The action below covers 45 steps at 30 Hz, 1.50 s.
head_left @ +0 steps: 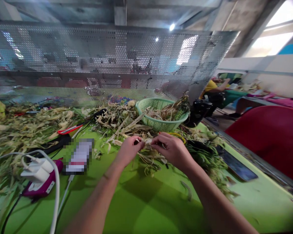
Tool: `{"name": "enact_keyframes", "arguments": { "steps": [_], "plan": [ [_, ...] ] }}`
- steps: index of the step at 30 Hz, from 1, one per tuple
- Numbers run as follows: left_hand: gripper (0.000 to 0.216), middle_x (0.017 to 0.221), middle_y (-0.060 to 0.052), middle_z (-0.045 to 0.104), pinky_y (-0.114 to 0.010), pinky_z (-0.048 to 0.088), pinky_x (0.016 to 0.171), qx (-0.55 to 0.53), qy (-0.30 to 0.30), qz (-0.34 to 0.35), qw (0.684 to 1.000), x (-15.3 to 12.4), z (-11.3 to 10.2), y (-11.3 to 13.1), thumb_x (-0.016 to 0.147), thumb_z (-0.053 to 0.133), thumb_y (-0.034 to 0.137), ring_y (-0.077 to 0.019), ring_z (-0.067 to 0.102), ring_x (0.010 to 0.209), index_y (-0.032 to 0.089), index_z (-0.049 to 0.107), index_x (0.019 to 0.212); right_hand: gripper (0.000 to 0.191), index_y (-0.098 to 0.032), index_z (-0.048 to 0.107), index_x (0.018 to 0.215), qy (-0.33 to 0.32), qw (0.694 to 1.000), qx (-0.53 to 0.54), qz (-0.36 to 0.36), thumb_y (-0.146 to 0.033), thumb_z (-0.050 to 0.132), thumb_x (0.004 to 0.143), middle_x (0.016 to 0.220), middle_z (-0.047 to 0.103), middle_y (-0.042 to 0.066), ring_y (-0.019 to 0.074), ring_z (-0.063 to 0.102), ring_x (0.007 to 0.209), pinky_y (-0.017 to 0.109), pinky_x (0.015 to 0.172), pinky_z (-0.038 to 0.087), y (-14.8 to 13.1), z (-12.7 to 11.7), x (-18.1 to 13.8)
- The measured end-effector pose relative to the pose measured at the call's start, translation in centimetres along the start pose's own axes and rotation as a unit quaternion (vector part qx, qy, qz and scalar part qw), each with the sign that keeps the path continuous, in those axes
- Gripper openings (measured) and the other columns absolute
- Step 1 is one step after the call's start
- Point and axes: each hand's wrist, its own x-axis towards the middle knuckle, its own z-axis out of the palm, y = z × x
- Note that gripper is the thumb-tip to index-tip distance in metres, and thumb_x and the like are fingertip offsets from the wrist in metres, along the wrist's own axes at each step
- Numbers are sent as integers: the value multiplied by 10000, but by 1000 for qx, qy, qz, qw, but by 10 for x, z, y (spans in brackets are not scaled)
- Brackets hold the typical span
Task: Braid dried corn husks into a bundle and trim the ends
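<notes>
You had your left hand (131, 150) curled, thumb and fingertips pressed together, and your right hand (171, 150) pinching likewise, both on a pale dried plant (147, 142) between them, above the green table (161, 204), near the basket (158, 124).

No text, label, brand, number or sign could be read: the screen of the cabled phone (79, 156) was pixelated past reading, the white patch on the purple power strip (41, 192) was too small to make out, and the dark phone (240, 165) showed no legible characters
</notes>
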Motion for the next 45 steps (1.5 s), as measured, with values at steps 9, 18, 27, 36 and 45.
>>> {"name": "enact_keyframes", "arguments": {
  "steps": [9,18,27,36,45],
  "plan": [
    [181,780,-30,656,-259,364,626,194,-62,69,976,-3,0,5,819,502,296,-170,561,704,185,638,780,104,-194,658,813,-16,999,8,-37,-255,595,868,820,610,43,155,578,736,249,673,431,1,0,-1],
    [223,836,-36,651,-275,412,726,-26,-166,79,983,-5,1,5,774,624,364,-173,567,781,164,665,862,107,-189,643,785,-4,995,100,20,-276,617,843,786,629,29,155,578,727,251,676,432,11,6,1],
    [314,681,9,586,-249,438,688,-312,-15,-14,950,4,6,-4,693,716,395,-105,537,636,133,590,811,125,-189,636,788,7,998,60,32,-266,573,864,734,633,4,133,560,666,228,633,392,1,17,-2],
    [128,687,-8,615,-254,394,624,98,68,38,992,2,3,-5,799,533,296,-145,537,629,183,590,817,225,-190,661,920,-12,991,-111,-75,-251,446,941,778,634,53,144,572,682,241,640,382,-8,23,-9],
    [128,818,-63,640,-296,408,713,163,-68,160,971,-4,6,2,815,520,222,-186,561,757,160,632,811,159,-190,673,863,-1,999,21,-26,-265,538,902,804,648,35,149,586,733,244,691,419,11,11,-2]
  ]
}}
